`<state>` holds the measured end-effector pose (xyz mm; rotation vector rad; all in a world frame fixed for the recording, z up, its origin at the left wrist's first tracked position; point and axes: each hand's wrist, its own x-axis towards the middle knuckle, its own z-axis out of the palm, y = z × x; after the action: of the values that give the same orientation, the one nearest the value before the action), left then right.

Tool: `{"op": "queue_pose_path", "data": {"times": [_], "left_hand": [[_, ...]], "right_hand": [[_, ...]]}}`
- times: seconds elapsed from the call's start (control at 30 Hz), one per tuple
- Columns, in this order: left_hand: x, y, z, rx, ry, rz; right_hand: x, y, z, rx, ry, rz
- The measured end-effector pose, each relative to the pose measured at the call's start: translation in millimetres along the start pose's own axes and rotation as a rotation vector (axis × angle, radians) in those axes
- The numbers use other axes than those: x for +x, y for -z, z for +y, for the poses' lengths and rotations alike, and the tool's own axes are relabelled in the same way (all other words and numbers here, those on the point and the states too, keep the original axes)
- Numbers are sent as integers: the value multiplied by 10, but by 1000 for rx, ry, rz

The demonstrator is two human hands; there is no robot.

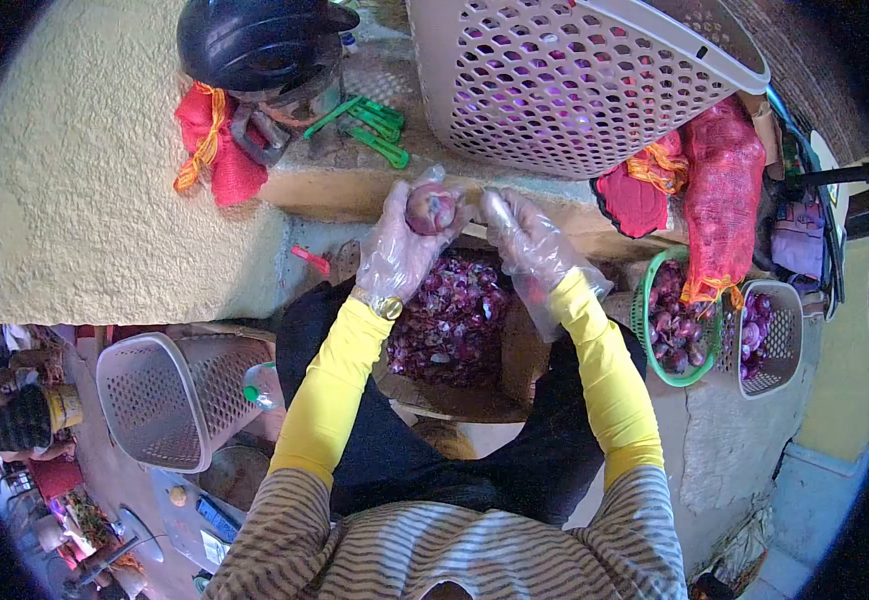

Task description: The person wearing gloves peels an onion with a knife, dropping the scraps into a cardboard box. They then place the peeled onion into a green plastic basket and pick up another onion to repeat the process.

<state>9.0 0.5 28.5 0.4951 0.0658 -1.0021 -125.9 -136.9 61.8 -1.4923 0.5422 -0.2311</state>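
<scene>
My left hand (394, 240), in a clear plastic glove, is closed around a red onion (430, 209) with its pale purple side up. Close by on the right, my right hand (526, 232) wears the same kind of glove. Its fingers are curled together near the onion, and what they grip is too small and hidden to name. Below both hands, between my knees, sits a cardboard box (520, 385) full of purple onion skins (449, 325).
A large pale perforated basket (544, 90) stands on the ledge ahead, beside a black helmet (249, 45) and green clips (379, 130). To the right are a green basket of onions (640, 310), a smaller basket (789, 340) and red mesh sacks (724, 190). Another basket (154, 400) lies left.
</scene>
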Motion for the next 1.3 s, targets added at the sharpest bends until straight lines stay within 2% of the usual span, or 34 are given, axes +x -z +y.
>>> {"op": "queue_pose_path", "data": {"times": [0.03, 0.1, 0.13, 0.2, 0.23, 0.33, 0.4, 0.47, 0.6, 0.67, 0.73, 0.77, 0.83, 0.93, 0.97, 1.03, 1.1, 1.13, 1.2, 1.23, 1.3], "left_hand": [[13, 39, 14, 9, 28, -34], [-5, 33, 28, 18, 54, -68], [-48, -16, 32, 85, 36, -53], [-75, -53, 27, 152, 18, -38], [-75, -51, 24, 162, 7, -40], [-80, -31, 64, 256, 6, -48], [-86, -11, 76, 341, 16, -51], [-93, 9, 67, 453, 16, -31], [-80, 7, 49, 461, 61, -86], [-59, -24, 43, 361, 52, -60], [-62, -60, 64, 363, 49, -79], [-62, -69, 74, 366, 45, -98], [-55, -32, 90, 368, 57, -74], [-33, 107, 142, 345, 63, -12], [-15, 153, 151, 321, 59, 24], [33, 214, 161, 282, 14, 76], [20, 246, 243, 174, 73, -53], [1, 193, 217, 174, 72, -53], [-47, 59, 152, 113, -23, 150], [-48, 52, 165, 113, -26, 149], [-42, 45, 181, -26, 58, 89]], "right_hand": [[40, 12, 41, 0, -1, 0], [125, 38, 53, -297, -2, 16], [104, 45, 36, -297, -2, 16], [41, 55, -14, 124, -136, 30], [43, 51, -13, 124, -136, 28], [104, 47, 73, 145, -99, 69], [213, 14, 170, -142, 155, 60], [154, -57, 121, -149, 175, 50], [178, -54, 223, -224, 204, 56], [181, -55, 212, -288, 198, 39], [200, -97, 207, -47, 165, 46], [179, -68, 188, -47, 165, 47], [87, -21, 9, 218, -197, 0], [27, -47, -157, 342, -275, 74], [58, -16, -54, 342, -274, 74], [140, 50, 185, 489, -95, -104], [132, 29, 207, 543, -119, -132], [113, 9, 180, 598, -143, -161], [37, -12, 121, 606, -191, -212], [8, -20, 107, 614, -240, -261], [-12, -26, 126, 534, -207, -243]]}}
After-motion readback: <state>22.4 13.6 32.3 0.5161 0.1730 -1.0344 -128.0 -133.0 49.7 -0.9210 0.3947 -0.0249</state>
